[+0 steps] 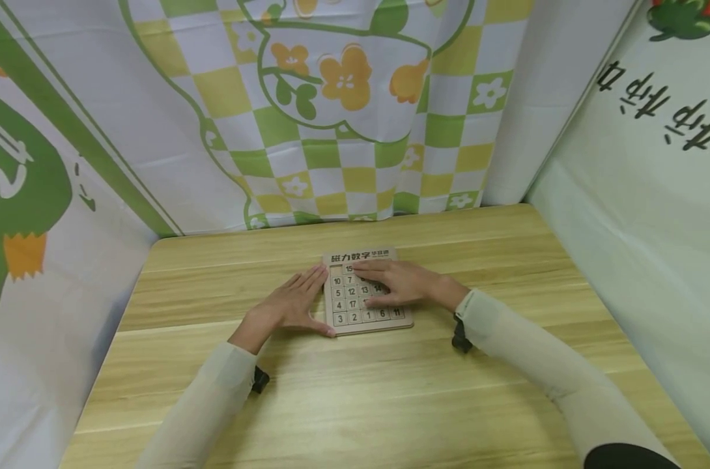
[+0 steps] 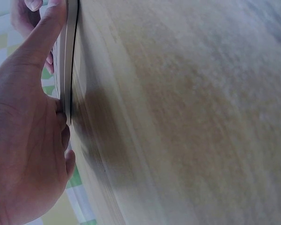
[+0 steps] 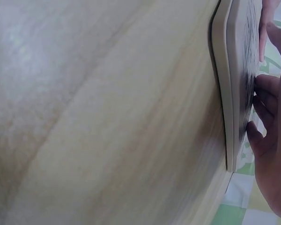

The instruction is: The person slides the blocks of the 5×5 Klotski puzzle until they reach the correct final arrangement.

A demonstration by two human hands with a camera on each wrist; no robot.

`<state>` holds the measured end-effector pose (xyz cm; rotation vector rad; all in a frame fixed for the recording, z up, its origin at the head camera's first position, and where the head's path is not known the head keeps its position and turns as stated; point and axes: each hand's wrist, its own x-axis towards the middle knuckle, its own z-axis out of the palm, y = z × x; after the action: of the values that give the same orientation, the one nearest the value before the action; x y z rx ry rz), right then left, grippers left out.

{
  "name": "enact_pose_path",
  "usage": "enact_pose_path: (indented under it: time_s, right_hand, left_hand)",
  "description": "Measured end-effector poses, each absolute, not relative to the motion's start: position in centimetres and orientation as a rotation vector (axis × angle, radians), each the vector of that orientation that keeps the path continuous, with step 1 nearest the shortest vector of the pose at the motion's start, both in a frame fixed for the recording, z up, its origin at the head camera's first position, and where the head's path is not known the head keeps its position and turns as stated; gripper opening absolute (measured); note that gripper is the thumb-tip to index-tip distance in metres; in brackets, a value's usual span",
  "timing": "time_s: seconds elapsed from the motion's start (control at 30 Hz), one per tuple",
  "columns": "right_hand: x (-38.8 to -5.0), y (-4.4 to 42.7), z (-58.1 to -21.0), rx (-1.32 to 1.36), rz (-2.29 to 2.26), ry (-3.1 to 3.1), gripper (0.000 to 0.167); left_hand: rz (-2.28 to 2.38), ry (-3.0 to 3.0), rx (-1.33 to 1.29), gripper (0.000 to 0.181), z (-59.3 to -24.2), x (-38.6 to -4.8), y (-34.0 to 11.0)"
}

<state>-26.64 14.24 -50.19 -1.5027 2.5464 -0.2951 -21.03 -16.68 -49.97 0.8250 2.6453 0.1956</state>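
A flat number puzzle board with square numbered tiles lies on the table; its top-left slot shows no tile. My left hand rests along the board's left edge, thumb at the lower-left corner and fingers at the upper left. In the left wrist view the left hand touches the board's side. Over the board's right part lies my right hand, fingertips on tiles near the 15, hiding several of them. The right wrist view shows the right hand with its fingertips on the board's face.
The wooden table surrounds the board. Behind it hangs a patterned curtain, with printed white cloth at the right and more cloth at the left.
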Motion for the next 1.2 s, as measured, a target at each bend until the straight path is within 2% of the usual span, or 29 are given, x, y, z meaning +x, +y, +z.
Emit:
enact_pose_path:
  time_s: [0.47,0.9,1.2]
  right_hand:
    - [-26.3,14.6,-50.1,-1.518,-0.343,2.553,0.083]
    - [-25.2,14.7,-49.4,-1.666,-0.336,2.545,0.079]
    - [-23.8,14.4,-48.9,-1.721,-0.286,2.501,0.083]
  left_hand:
    - [0.175,2.647,0.832,0.139,-49.6,-20.9,-16.4]
    - [0.182,2.655,0.832,0.139,-49.7,-20.9,-16.5]
    - [0.173,2.654,0.831,0.138,-49.6,-20.8,-16.5]
